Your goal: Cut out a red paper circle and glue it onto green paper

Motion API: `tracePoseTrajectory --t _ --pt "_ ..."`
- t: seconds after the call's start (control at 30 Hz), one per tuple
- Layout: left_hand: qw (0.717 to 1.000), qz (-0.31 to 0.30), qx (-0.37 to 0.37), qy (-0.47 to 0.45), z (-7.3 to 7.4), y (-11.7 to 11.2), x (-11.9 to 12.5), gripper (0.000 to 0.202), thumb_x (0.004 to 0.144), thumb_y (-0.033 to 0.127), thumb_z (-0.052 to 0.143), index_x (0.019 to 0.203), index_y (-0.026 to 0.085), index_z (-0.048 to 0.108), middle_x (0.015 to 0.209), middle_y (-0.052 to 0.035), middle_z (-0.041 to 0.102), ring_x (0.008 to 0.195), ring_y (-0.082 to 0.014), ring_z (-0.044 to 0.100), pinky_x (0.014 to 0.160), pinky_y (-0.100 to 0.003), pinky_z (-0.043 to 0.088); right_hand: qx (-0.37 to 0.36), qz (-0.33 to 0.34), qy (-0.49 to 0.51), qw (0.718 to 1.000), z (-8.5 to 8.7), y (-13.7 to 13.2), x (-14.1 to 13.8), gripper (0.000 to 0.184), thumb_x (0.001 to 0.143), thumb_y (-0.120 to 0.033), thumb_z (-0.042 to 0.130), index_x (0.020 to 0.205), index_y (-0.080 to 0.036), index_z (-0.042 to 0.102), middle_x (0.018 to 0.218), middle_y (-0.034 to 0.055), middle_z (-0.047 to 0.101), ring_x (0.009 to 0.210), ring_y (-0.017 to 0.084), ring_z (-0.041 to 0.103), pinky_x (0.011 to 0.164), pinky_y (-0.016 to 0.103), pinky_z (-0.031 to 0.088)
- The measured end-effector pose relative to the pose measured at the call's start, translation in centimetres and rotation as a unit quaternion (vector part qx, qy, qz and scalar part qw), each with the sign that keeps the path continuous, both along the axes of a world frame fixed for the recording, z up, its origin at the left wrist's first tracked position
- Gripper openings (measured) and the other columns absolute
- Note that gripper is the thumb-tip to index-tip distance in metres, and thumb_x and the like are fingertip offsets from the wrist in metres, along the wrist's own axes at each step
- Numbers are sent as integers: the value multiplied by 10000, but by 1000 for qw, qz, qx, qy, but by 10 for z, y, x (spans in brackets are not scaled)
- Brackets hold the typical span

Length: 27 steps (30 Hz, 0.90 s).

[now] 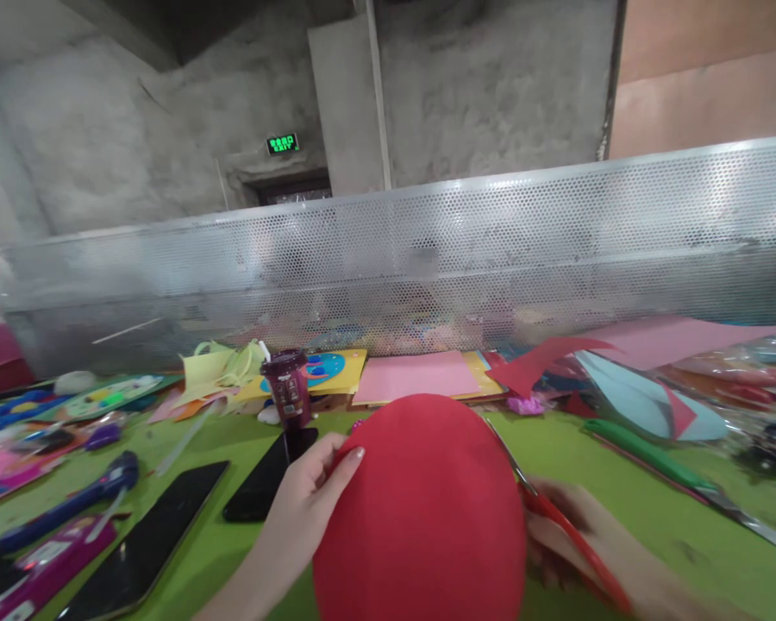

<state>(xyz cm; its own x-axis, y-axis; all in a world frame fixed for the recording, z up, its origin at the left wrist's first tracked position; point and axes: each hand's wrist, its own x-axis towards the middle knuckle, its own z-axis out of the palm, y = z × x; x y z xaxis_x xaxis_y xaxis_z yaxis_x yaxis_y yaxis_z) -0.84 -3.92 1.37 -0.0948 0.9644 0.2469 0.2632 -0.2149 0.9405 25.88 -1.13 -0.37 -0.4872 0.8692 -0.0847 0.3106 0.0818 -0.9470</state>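
Note:
My left hand pinches the left edge of a round red sheet of paper, holding it up over the green table. My right hand sits at the sheet's right edge, its fingers closed round the red handles of a pair of scissors. The scissor blades run up along the paper's upper right rim. Part of my right hand is hidden behind the sheet and blurred.
Two dark phones lie left of the sheet on the green table, next to a dark cup. Coloured paper sheets, a green-handled knife and blue tools lie around. A perforated metal screen stands behind.

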Motion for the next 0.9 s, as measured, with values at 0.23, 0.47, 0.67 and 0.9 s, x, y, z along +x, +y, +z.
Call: tracePoseTrajectory --t 0.23,0.47,0.67,0.9 --pt "1000 4 9 15 1 1 0 228 770 410 452 695 197 483 642 36 473 615 -127 456 559 -211 354 -15 -16 -6 1000 -5 3 3 189 701 -369 497 664 -195 434 503 -44 515 452 103 505 451 198 391" --pt "1000 -4 1 15 1 0 0 228 776 412 445 719 197 492 669 31 480 631 -126 457 577 -216 357 -12 -26 -25 999 -1 2 1 196 717 -379 483 677 -189 449 516 -39 517 472 101 510 458 192 392" --pt "1000 -5 7 8 1 -1 -2 226 773 412 449 739 195 501 679 18 509 648 -145 481 574 -223 371 -2 -25 -18 1000 -6 3 1 223 714 -395 492 647 -198 413 488 -50 503 427 92 480 429 188 374" --pt "1000 14 12 20 2 0 -4 229 766 416 451 747 198 520 694 5 540 684 -176 534 594 -247 400 1 -45 -39 998 -8 2 0 263 669 -419 562 648 -199 419 457 -59 496 408 90 480 407 181 370"
